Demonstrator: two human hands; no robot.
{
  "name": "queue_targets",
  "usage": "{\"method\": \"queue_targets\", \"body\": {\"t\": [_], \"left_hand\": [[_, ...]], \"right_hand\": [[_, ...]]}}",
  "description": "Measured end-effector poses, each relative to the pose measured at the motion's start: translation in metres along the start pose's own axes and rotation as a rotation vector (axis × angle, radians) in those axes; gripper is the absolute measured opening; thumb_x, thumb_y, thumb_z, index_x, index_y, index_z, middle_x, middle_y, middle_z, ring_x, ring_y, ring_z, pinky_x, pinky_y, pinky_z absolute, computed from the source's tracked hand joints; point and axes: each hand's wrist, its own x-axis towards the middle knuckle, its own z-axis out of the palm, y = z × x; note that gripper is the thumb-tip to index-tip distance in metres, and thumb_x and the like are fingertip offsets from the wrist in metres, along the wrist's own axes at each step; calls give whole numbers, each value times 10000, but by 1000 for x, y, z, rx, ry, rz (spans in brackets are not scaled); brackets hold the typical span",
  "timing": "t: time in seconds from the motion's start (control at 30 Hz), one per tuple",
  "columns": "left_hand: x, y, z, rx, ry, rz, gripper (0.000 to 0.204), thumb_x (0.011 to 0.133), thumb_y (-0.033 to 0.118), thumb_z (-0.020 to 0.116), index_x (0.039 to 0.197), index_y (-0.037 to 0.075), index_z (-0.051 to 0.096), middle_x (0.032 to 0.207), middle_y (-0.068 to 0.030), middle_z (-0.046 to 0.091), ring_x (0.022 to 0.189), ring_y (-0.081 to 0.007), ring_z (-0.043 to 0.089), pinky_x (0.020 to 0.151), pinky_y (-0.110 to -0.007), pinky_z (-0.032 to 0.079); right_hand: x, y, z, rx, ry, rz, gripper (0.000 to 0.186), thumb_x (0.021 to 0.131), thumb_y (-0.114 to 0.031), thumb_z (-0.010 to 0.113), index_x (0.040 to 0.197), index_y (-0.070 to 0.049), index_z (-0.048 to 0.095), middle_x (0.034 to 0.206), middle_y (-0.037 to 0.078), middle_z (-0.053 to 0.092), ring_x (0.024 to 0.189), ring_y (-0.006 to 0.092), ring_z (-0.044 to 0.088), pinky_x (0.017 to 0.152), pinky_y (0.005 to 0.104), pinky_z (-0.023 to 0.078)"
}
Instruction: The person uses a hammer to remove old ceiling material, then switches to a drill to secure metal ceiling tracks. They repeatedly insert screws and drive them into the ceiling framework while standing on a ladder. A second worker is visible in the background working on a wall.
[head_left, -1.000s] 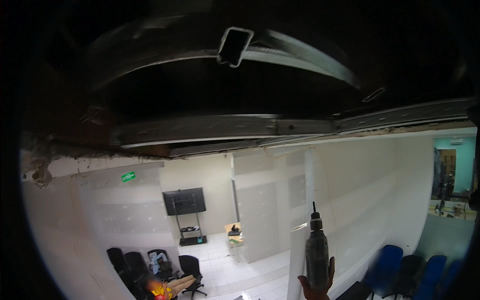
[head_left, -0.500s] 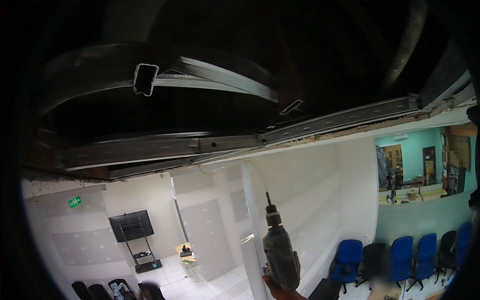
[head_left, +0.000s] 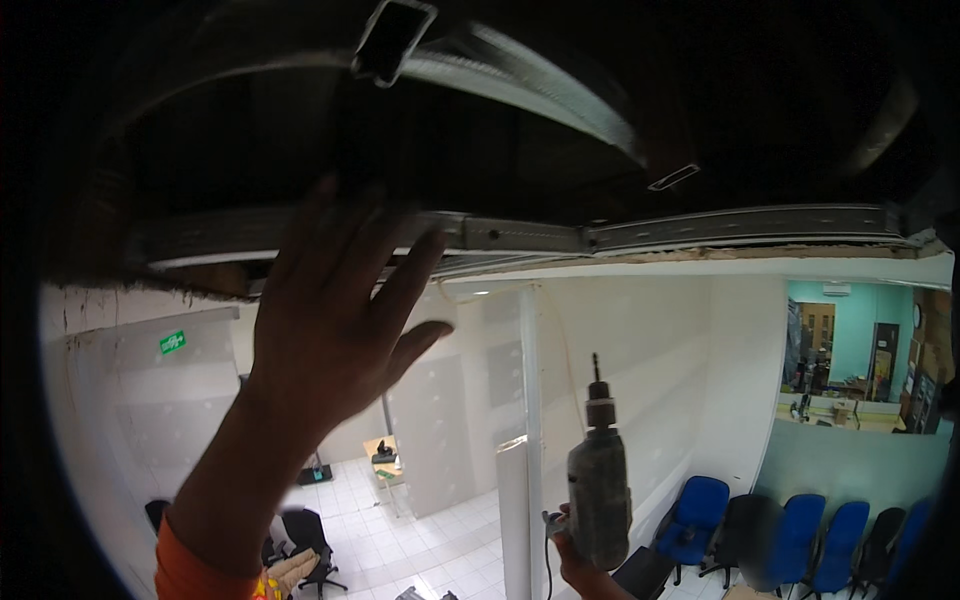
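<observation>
My left hand (head_left: 335, 320) is raised at centre left, fingers spread and a little blurred, in front of the long metal channel (head_left: 530, 237); I cannot tell whether it touches it. An orange sleeve covers that forearm. My right hand (head_left: 570, 550), low right of centre, grips a dark, dusty power drill (head_left: 597, 485) pointing up with a bit in its tip, and a cord hangs beside it. Above, in the dark ceiling opening, are a pale perforated metal strip (head_left: 540, 90) and a rectangular tube end (head_left: 395, 40).
Below, a person in yellow with khaki trousers (head_left: 292, 570) reclines on chairs at lower left. Blue chairs (head_left: 705, 510) and black ones line the right wall, under an opening into a teal room (head_left: 850, 310). A small table (head_left: 383, 450) stands near a pale upright post (head_left: 530, 380).
My left hand has come up into view toward the metal channel, open. My head has shifted, moving the scene about. The drill, still held in my right hand, now appears higher.
</observation>
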Motion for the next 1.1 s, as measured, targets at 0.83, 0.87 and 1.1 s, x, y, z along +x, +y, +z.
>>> {"method": "queue_targets", "body": {"t": [0.83,0.87,1.1], "left_hand": [[75,-1,4,238,-445,-20,607,873,581,661,1238,96,638,742,-86,707,614,-172,692,546,-307,552],[78,1,6,227,-443,-26,609,870,582,665,1232,94,642,749,-89,707,618,-176,693,555,-311,556],[70,5,24,185,-317,-26,648,841,600,696,1223,78,653,816,-105,720,637,-203,700,593,-335,572]], "right_hand": [[-4,10,-13,505,-45,193,445,890,-206,745,1245,-15,555,1094,84,628,954,193,613,857,339,494],[-2,13,-17,435,-71,157,441,890,-198,745,1245,-17,556,1098,85,627,960,195,613,862,339,494],[-9,37,-8,235,-69,-13,419,912,-210,724,1251,-25,560,1134,91,616,1007,204,602,900,348,480]]}}
